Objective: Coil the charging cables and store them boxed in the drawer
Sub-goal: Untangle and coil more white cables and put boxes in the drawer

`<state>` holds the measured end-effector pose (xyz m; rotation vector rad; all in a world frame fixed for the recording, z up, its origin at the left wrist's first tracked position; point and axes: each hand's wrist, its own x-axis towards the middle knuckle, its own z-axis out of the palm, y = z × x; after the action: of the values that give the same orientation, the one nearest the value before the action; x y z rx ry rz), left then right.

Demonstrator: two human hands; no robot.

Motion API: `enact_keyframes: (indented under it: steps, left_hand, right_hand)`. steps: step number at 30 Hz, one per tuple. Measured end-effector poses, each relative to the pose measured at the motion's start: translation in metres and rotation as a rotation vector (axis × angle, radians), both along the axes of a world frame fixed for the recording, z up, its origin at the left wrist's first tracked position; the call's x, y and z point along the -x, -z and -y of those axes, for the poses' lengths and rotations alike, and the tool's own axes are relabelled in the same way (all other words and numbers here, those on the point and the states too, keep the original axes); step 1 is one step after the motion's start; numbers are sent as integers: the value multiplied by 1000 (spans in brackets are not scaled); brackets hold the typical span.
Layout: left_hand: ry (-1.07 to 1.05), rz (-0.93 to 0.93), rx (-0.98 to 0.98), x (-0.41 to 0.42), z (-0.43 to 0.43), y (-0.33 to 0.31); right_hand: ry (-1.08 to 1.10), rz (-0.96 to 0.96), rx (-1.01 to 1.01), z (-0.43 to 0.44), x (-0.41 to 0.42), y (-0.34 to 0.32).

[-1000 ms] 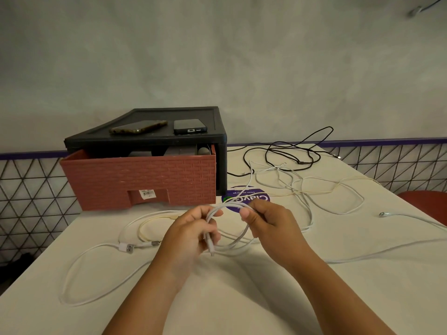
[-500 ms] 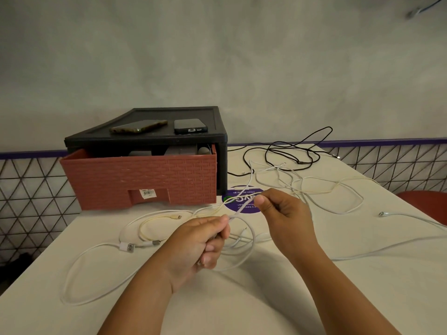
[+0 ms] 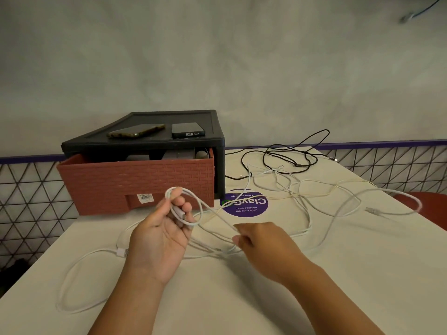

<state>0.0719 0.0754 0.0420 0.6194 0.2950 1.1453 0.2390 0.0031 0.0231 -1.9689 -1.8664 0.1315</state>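
Your left grip [image 3: 159, 238] curls around a small loop of white cable [image 3: 201, 209], the plug end tucked inside, raised in front of the red-brown drawer [image 3: 135, 182]. Your right grip [image 3: 263, 240] pinches the same strand just beside it, low over the desk [image 3: 338, 274], where the slack runs off.

The cable looks light, soft and springy, so a loop will likely pop open if your fingers loosen. Its thin sheath may also slide through a weak pinch. The safest hold appears to be where the loops stack and cross, not the plug, whose joint is probably the weak spot.

More white cables [image 3: 302, 189] lie tangled farther back, close to a black cable [image 3: 290, 153], and could drag along with a hard pull. 1 more white lead with a plug [image 3: 122, 252] lies loose at your left.

The desk is pale and smooth and carries a round purple sticker [image 3: 244, 204]. The drawer stands pulled out of a black cabinet [image 3: 219, 165] with 2 phones [image 3: 136, 131] on top. What sits inside the drawer is too hidden to name. Behind are a plain grey wall, a wire mesh rail [image 3: 29, 201] and a red seat [image 3: 428, 201] at the right edge.
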Motion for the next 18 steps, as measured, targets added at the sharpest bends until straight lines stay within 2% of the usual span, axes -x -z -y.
enact_keyframes:
  steps: [3, 5, 8, 10, 12, 18]
  left_hand:
    - [-119, -145, -148, -7, 9, -2]
    - [-184, -316, -295, -13, 15, 1]
    - [-298, -693, -653, -20, 19, 13]
    - [-312, -882, -868, -22, 21, 20]
    - [-302, -963, -945, -24, 23, 21]
    - [-271, -963, -922, -24, 26, 20]
  right_hand:
    - [-41, 70, 45, 2, 12, 1]
    - [-100, 103, 81, 5, 19, 1]
    - [-182, 116, 92, 6, 27, 0]
    - [-204, 119, 22, 4, 27, 3]
    - [-211, 119, -69, 3, 24, 5]
    - [-194, 95, -431, 2, 16, -2]
